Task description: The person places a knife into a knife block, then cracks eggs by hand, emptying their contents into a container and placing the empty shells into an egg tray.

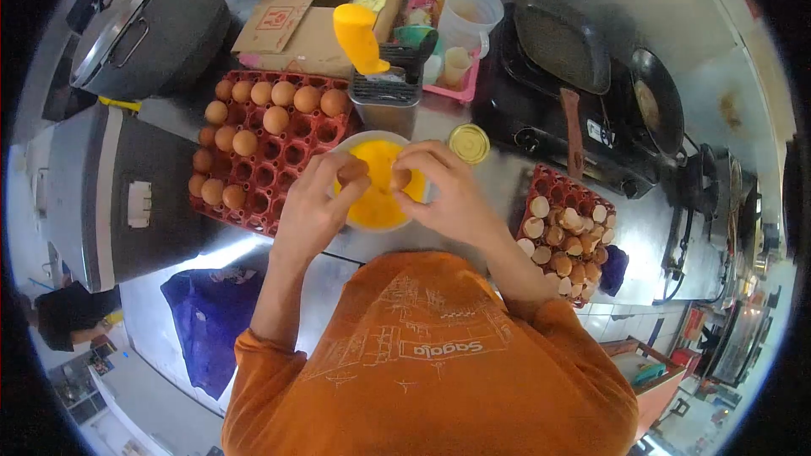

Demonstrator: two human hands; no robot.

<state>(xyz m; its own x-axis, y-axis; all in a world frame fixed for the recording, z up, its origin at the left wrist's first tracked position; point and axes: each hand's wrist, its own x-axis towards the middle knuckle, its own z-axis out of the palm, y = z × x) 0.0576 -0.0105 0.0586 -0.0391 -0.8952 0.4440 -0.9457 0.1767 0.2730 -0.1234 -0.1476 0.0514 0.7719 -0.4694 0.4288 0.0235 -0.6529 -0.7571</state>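
Observation:
A white bowl [345,145] of yellow egg stands in front of me, with both hands over it. My left hand [321,190] pinches one brown eggshell half [353,171] above the bowl's left side. Over the right side, my right hand [443,190] grips the other brown shell half [400,177]. The two halves are apart. To the left lies a red egg tray [287,177] with several whole brown eggs [276,120] and many bare cups. Another red tray [553,181] on the right is heaped with cracked eggshells [577,245].
A steel container [384,114] with an orange-handled tool [358,38] stands just behind the bowl. Right of it lies a round gold lid [469,143]. A stove [541,131] with pans is at the right; a large pot [156,25] and grey box [127,194] are left.

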